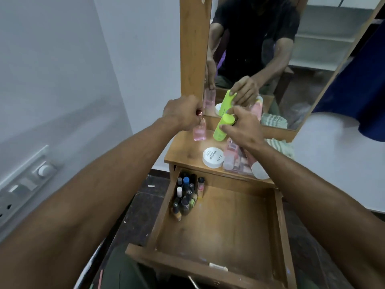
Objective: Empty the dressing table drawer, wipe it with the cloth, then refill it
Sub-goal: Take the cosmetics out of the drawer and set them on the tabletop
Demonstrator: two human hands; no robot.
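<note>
Left hand (183,113) pinches cap of pink bottle (199,132), right hand (239,126) wraps green bottle (221,128), both on tabletop (187,151) at 12 o'clock. Drawer (218,226) pulled open at 6, small bottles (186,197) left in its 10 o'clock corner. Pink one looks like glass, probably fragile, better gripped by body. Cloth (281,147) at 2. Tabletop crowded on right near edge; drawer floor mostly open.

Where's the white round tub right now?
The white round tub sits on the dressing table top, near its front edge above the open drawer, just left of the clear pouch.
</note>
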